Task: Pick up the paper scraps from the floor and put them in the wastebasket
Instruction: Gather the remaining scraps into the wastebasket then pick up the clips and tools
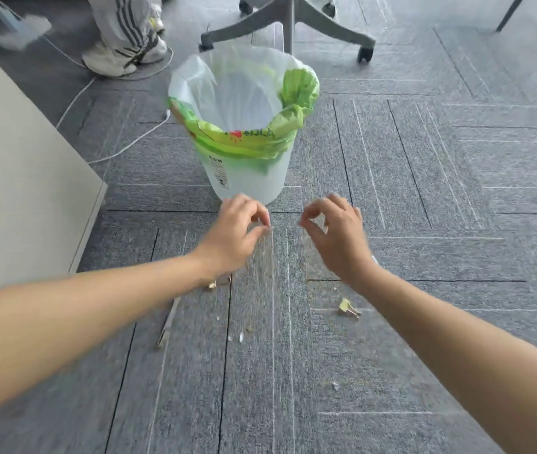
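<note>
The wastebasket point(250, 178) is translucent white, lined with a clear bag and a green bag, and stands upright on the grey carpet ahead of me. My left hand point(237, 232) and my right hand point(337, 235) hover side by side just in front of its base. Each has thumb and fingertips pinched together, and anything in the pinch is too small to make out. Tiny white paper scraps point(240, 337) lie on the carpet below my hands, with another scrap point(335, 385) nearer me on the right.
A yellow binder clip point(347, 308) lies by my right forearm, another clip point(211, 285) under my left wrist, and a thin stick point(167, 322) beside it. A white panel point(15, 178) stands left, with a cable point(113, 155). Behind are a chair base point(290, 31) and a person's sneakers point(123, 55).
</note>
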`<state>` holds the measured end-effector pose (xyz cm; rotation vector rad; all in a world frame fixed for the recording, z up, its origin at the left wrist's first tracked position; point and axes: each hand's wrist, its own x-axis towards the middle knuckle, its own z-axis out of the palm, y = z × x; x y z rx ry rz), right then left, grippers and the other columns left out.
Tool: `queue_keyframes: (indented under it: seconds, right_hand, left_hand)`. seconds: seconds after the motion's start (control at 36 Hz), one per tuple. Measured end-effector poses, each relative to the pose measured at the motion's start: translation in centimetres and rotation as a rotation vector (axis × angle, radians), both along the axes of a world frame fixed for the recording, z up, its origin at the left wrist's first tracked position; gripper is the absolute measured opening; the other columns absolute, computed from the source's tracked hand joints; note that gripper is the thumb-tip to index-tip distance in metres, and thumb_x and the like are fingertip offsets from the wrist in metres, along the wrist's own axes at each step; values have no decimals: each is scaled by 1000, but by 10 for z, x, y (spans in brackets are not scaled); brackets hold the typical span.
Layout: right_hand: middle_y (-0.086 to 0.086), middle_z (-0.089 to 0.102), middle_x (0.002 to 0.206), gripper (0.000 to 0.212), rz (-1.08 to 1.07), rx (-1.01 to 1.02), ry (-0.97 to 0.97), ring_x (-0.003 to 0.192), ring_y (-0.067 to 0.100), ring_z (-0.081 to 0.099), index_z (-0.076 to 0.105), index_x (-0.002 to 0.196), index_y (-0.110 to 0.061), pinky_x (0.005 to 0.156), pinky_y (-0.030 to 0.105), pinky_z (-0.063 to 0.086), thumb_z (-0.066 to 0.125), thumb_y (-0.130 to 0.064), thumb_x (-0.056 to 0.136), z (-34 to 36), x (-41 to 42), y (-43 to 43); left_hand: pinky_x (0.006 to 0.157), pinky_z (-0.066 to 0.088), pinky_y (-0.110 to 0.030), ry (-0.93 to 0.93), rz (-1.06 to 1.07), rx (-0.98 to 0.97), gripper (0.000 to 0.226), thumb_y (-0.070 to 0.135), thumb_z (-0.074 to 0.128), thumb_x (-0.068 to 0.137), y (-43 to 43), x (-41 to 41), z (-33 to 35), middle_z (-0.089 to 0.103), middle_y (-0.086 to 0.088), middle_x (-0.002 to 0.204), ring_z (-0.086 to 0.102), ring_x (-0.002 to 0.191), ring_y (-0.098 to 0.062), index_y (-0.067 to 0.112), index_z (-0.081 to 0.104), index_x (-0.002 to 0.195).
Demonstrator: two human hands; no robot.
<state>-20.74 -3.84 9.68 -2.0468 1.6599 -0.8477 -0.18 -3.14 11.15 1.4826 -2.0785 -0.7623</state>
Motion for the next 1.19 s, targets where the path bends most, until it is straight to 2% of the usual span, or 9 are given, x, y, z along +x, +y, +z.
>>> queue_keyframes:
  seconds: [0.19,0.28,0.42,0.56,0.67,0.75,1.0,1.11,1.19]
  right_hand:
    - [-13,67,88,4,-77,-191,-105,75,8,52,67,85,-27,87,41,43,70,-27,82,89,37,-106]
    - [-13,71,88,3,-153,-164,8,84,13,59,69,85,-30,85,31,28,68,-31,82,104,50,-140]
    - [-13,71,84,12,-171,-143,240,89,12,58,68,80,-36,90,35,28,65,-24,84,104,61,-167]
    - [-15,72,97,21,-18,-70,428,103,14,56,71,103,-38,93,35,23,56,-27,94,100,68,-175]
    - [-12,72,93,19,-14,-111,438,105,17,50,73,96,-38,82,34,17,59,-27,92,96,73,-174]
    - [-12,70,90,8,-20,-135,427,102,17,47,74,88,-35,80,35,17,67,-40,85,96,74,-171]
    - [-15,65,106,10,72,-159,176,104,13,48,68,92,-35,85,36,24,70,-39,83,92,43,-127]
    - [-20,63,99,11,108,-124,212,90,8,47,67,91,-35,83,35,27,71,-39,82,56,-1,-85]
    - [-19,63,101,13,109,10,303,96,10,48,68,96,-34,83,34,25,69,-40,84,13,-37,-49]
  left_hand:
    - [80,44,-21,1,227,-295,3,10,61,90,-112,30,79,46,-2,95,47,84,-12,12,61,91]
    - [83,46,-34,-92,313,-234,4,17,66,87,-146,38,87,55,-1,94,52,84,-17,20,63,85]
    - [71,49,-27,-258,371,-89,7,30,75,80,-164,44,86,71,12,84,64,83,-13,32,72,75]
    - [82,55,-33,-236,424,-16,9,28,69,87,-165,41,81,74,12,97,67,90,-13,32,76,83]
    - [86,52,-36,-288,462,-44,9,27,72,85,-164,42,80,73,13,89,66,88,-15,31,74,77]
    - [75,51,-31,-302,485,-75,12,35,76,81,-160,43,82,70,13,83,64,82,-13,28,70,74]
    - [68,47,-19,65,278,-230,23,29,75,82,-118,33,84,68,13,90,59,78,-5,26,69,103]
    - [72,52,-25,141,156,-242,25,22,78,79,-70,32,58,67,13,87,62,81,-9,24,69,102]
    - [77,46,-20,131,131,-156,24,23,79,79,-36,30,29,66,18,85,59,83,-3,28,70,100]
